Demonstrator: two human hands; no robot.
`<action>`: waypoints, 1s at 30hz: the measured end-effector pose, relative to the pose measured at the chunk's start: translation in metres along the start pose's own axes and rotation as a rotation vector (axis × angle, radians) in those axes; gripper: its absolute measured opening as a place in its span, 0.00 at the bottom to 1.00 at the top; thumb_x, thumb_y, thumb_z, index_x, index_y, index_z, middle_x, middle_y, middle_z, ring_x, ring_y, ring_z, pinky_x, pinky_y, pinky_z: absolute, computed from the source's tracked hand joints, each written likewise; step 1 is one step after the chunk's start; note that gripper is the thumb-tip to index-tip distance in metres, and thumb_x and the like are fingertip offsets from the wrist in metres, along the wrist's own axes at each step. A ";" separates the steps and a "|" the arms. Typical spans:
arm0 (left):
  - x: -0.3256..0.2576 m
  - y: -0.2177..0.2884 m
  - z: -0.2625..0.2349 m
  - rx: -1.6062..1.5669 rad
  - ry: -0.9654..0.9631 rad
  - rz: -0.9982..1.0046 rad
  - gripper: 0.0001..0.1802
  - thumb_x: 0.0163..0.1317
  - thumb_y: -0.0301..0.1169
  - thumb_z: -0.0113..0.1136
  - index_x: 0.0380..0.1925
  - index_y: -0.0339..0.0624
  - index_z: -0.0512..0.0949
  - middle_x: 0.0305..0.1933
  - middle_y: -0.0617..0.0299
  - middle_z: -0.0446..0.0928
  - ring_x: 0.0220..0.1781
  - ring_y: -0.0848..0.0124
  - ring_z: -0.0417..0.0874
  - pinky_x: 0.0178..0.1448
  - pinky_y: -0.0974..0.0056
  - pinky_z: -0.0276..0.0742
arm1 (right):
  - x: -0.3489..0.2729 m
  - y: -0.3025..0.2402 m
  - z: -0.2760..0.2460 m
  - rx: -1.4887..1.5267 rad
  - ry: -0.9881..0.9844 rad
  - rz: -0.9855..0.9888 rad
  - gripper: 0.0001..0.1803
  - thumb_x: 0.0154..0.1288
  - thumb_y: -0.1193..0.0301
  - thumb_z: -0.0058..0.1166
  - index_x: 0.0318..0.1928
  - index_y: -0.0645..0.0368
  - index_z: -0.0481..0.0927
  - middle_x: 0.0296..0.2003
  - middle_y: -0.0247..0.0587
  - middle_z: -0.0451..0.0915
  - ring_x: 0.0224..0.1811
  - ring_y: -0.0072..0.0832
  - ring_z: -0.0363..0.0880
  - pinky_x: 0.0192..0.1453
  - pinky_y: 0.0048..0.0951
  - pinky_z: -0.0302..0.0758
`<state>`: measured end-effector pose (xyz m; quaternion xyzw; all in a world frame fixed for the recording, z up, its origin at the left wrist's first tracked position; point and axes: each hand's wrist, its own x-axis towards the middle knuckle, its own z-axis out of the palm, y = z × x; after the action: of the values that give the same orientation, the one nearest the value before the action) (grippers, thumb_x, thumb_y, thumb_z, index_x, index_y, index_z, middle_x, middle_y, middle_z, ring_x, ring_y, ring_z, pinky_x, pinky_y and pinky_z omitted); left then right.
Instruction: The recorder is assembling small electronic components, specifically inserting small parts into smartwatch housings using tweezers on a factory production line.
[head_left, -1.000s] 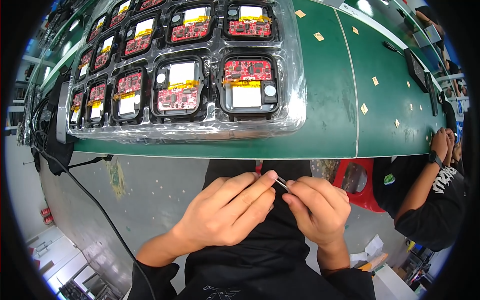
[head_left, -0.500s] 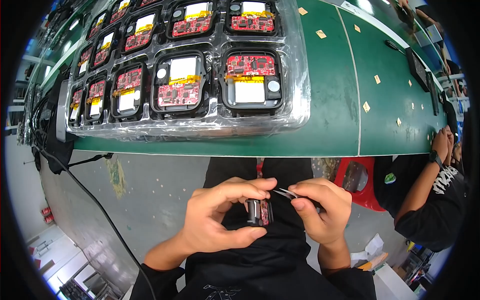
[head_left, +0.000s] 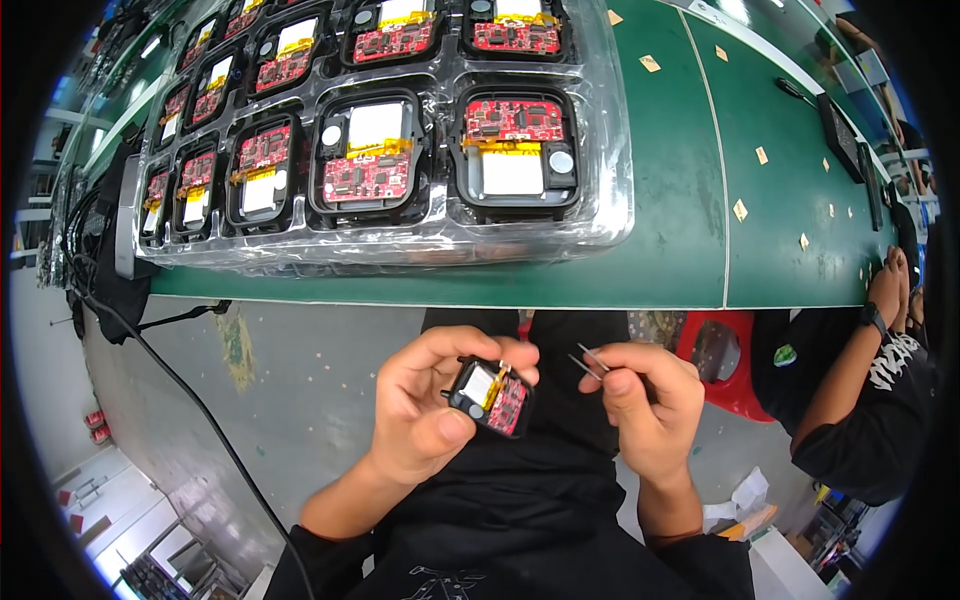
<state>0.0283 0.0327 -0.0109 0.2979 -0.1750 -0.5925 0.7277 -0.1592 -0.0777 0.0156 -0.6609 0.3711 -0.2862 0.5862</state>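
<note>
Over my lap, my left hand (head_left: pixel 425 405) grips a small black device housing (head_left: pixel 492 397) by its edges, thumb on the near side and fingers on the far side. Its inner face is turned up and shows a red circuit board, a yellow tape strip, a white block and a grey round part. To its right, my right hand (head_left: pixel 650 400) pinches a pair of metal tweezers (head_left: pixel 590 364) between thumb and fingers. The tweezer tips are parted, point toward the housing and do not touch it.
A clear plastic tray (head_left: pixel 600 215) of similar housings stands on the green table (head_left: pixel 675 230). Small tan paper bits (head_left: pixel 740 210) are scattered at right. A person (head_left: pixel 850 370) sits by a red stool (head_left: pixel 735 390). A black cable (head_left: pixel 200 400) hangs at left.
The housing has turned from edge-on to show its inner face, and my left thumb has shifted. My right hand's tweezers have drawn slightly away from it. The view has shifted a little.
</note>
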 end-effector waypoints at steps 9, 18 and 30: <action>0.005 -0.009 -0.002 0.101 -0.063 0.093 0.33 0.57 0.28 0.72 0.62 0.27 0.72 0.68 0.43 0.65 0.65 0.51 0.77 0.69 0.49 0.74 | 0.009 -0.002 0.007 -0.518 -0.028 -0.523 0.22 0.48 0.77 0.71 0.48 0.60 0.86 0.29 0.36 0.78 0.20 0.24 0.73 0.23 0.24 0.72; 0.004 -0.010 -0.001 0.107 -0.086 0.095 0.34 0.57 0.28 0.73 0.62 0.27 0.72 0.68 0.44 0.64 0.65 0.51 0.76 0.68 0.50 0.76 | 0.008 -0.004 0.009 -0.715 0.014 -0.667 0.11 0.61 0.70 0.67 0.42 0.62 0.83 0.28 0.41 0.82 0.21 0.29 0.77 0.23 0.26 0.71; 0.005 -0.012 0.001 0.082 -0.127 0.074 0.34 0.57 0.23 0.72 0.63 0.25 0.70 0.70 0.45 0.62 0.67 0.52 0.75 0.70 0.51 0.74 | 0.009 0.006 0.009 -0.499 0.022 -0.623 0.11 0.54 0.77 0.70 0.39 0.64 0.84 0.29 0.40 0.84 0.20 0.26 0.78 0.22 0.25 0.71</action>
<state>0.0197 0.0263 -0.0186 0.2827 -0.2561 -0.5750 0.7238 -0.1474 -0.0806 0.0083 -0.8608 0.2172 -0.3585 0.2888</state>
